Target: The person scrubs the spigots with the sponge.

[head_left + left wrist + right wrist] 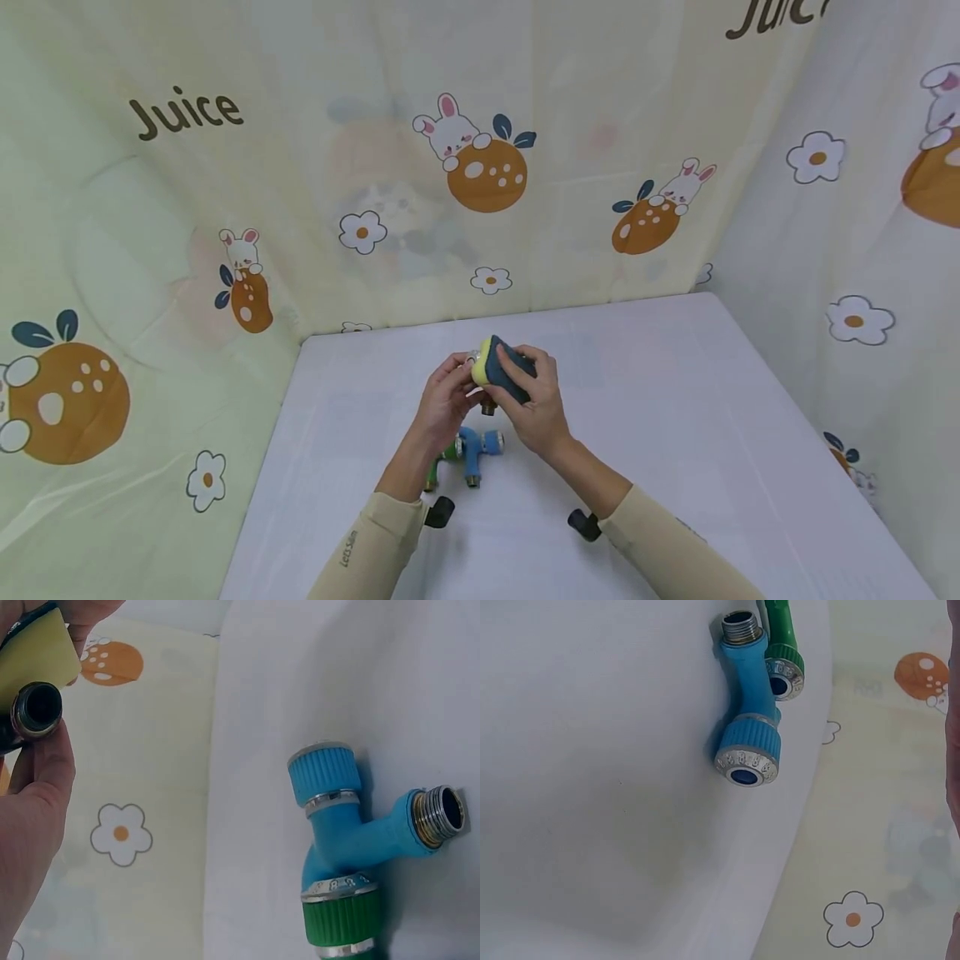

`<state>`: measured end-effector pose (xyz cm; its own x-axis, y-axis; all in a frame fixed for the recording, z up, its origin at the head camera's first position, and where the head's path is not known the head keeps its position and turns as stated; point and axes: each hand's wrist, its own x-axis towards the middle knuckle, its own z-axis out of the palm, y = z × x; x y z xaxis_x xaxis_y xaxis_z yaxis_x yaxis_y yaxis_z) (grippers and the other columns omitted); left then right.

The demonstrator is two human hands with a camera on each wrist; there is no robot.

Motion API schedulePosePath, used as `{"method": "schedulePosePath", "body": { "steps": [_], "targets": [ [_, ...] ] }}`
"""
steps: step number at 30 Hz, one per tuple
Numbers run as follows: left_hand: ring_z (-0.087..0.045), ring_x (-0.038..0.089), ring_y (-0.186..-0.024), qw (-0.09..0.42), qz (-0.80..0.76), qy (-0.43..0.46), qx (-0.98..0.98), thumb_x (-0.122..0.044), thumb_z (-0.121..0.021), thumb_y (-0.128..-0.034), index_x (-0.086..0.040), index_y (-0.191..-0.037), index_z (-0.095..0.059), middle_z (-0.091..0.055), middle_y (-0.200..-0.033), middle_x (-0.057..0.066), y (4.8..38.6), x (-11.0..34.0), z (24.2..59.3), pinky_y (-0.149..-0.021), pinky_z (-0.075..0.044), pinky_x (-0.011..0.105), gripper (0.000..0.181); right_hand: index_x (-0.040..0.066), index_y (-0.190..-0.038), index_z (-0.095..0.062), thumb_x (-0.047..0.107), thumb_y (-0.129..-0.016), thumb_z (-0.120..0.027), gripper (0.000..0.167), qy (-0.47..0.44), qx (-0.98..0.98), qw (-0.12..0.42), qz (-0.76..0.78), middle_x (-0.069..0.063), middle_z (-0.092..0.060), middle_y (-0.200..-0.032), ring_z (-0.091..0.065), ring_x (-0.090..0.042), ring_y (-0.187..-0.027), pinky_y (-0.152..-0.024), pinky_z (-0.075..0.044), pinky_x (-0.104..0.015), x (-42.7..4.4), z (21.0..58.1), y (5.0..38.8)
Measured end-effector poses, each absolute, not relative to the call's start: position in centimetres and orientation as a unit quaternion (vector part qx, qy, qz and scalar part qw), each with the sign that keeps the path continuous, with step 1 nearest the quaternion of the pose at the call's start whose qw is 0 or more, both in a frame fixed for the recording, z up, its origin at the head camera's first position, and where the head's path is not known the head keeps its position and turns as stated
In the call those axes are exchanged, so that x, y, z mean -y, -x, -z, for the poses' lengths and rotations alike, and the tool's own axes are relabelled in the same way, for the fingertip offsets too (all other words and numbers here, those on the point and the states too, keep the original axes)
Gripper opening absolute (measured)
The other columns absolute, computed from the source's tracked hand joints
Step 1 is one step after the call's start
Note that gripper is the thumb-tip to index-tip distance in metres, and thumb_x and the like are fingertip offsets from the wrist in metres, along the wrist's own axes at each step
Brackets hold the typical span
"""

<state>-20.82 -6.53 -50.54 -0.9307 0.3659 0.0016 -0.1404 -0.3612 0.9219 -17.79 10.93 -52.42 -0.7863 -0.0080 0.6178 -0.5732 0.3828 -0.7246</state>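
Observation:
Above the table, my right hand grips a sponge with a yellow layer and a dark blue-grey layer. The sponge's yellow side is against a pipe fitting held in the fingers of my left hand. Most of that fitting is hidden by the hands and sponge; its dark round open end shows in the left wrist view. Below the hands lie a blue pipe fitting with a threaded metal end and ribbed collar, and a similar green fitting beside it, partly covered by the left forearm.
The white table extends on both sides of the hands. A curtain printed with rabbits, oranges and flowers surrounds its back and sides. Black wrist-worn devices sit beneath both forearms.

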Motion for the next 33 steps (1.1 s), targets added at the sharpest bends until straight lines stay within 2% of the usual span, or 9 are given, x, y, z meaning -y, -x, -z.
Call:
{"method": "schedulePosePath", "body": {
  "steps": [6,12,18,22,26,29,33],
  "targets": [
    [-0.067,0.015,-0.098,0.161,-0.816,-0.121,-0.542,-0.024,-0.052,-0.1090,-0.019,-0.111,-0.064,-0.069,-0.107,-0.001,20.9,6.8,50.6,-0.092,-0.053,0.035,0.013,0.016,-0.146,-0.061,0.015,-0.089,-0.082,0.060,-0.187,0.787,0.283,-0.516,-0.022,-0.048,-0.139,-0.040,-0.032,-0.124,-0.090,-0.048,-0.042,-11.1,52.2,18.0],
    [-0.065,0.013,-0.099,0.162,-0.816,-0.133,-0.539,-0.018,-0.051,-0.1086,-0.019,-0.111,-0.067,-0.068,-0.106,-0.003,20.7,6.9,50.3,-0.092,-0.052,0.034,0.016,0.017,-0.144,-0.063,0.018,-0.089,-0.081,0.057,-0.176,0.790,0.287,-0.512,-0.019,-0.049,-0.136,-0.042,-0.032,-0.120,-0.087,-0.047,-0.042,-11.4,52.0,18.3],
    [-0.065,0.012,-0.102,0.155,-0.811,-0.137,-0.548,-0.011,-0.057,-0.1047,-0.019,-0.111,-0.069,-0.067,-0.108,-0.004,20.4,7.0,49.8,-0.097,-0.054,0.034,0.016,0.021,-0.143,-0.064,0.022,-0.092,-0.079,0.053,-0.144,0.796,0.271,-0.522,-0.017,-0.046,-0.134,-0.039,-0.030,-0.119,-0.086,-0.045,-0.040,-11.9,51.8,18.6],
    [-0.067,0.012,-0.103,0.153,-0.788,-0.152,-0.576,-0.008,-0.061,-0.1021,-0.013,-0.119,-0.066,-0.071,-0.108,-0.003,20.3,7.2,49.7,-0.099,-0.055,0.031,0.018,0.022,-0.143,-0.063,0.023,-0.094,-0.078,0.051,-0.132,0.799,0.260,-0.526,-0.017,-0.045,-0.133,-0.038,-0.030,-0.118,-0.085,-0.043,-0.040,-12.2,51.7,19.0],
    [-0.067,0.014,-0.101,0.150,-0.762,-0.174,-0.606,-0.007,-0.066,-0.0994,-0.006,-0.125,-0.062,-0.073,-0.111,-0.001,20.2,7.4,49.8,-0.094,-0.056,0.029,0.026,0.022,-0.143,-0.063,0.024,-0.095,-0.078,0.051,-0.129,0.803,0.251,-0.525,-0.018,-0.045,-0.133,-0.037,-0.031,-0.118,-0.085,-0.042,-0.040,-12.5,51.6,19.2],
    [-0.068,0.015,-0.103,0.150,-0.751,-0.175,-0.618,-0.006,-0.071,-0.0965,-0.004,-0.126,-0.062,-0.073,-0.115,-0.001,20.3,7.4,49.8,-0.089,-0.057,0.029,0.031,0.021,-0.143,-0.063,0.024,-0.094,-0.078,0.051,-0.130,0.806,0.248,-0.522,-0.018,-0.045,-0.132,-0.037,-0.032,-0.118,-0.086,-0.041,-0.041,-12.7,51.5,19.3],
    [-0.070,0.018,-0.109,0.151,-0.739,-0.175,-0.633,-0.006,-0.075,-0.0940,-0.004,-0.126,-0.063,-0.074,-0.120,0.002,20.3,7.4,49.8,-0.091,-0.059,0.031,0.034,0.022,-0.144,-0.063,0.025,-0.095,-0.078,0.051,-0.124,0.813,0.247,-0.513,-0.018,-0.045,-0.132,-0.037,-0.033,-0.117,-0.085,-0.041,-0.041,-12.9,51.4,19.5]
  ]
}}
